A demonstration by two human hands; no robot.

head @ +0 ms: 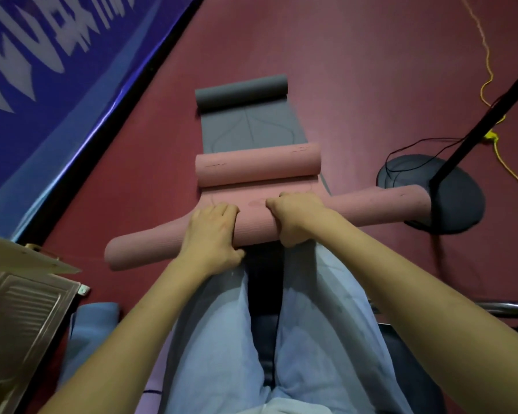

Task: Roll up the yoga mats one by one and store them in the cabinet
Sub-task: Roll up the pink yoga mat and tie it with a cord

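Pink mat roll [356,209] is lying crosswise on the red floor [356,70], over the person's knees. Left hand [213,231] and right hand [296,216] are both curling round its middle, gripping. Second pink mat [257,164] and grey mat [245,115] are lying half-rolled just beyond.

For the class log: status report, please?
Left hand and right hand both grip pink mat, half rolled. Lamp base beside roll's right end.

Open red floor [356,85] lies toward one o'clock; a black stand base [449,210] blocks three o'clock, a second pink roll [257,164] (just ahead) twelve, a blue banner [57,70] ten.
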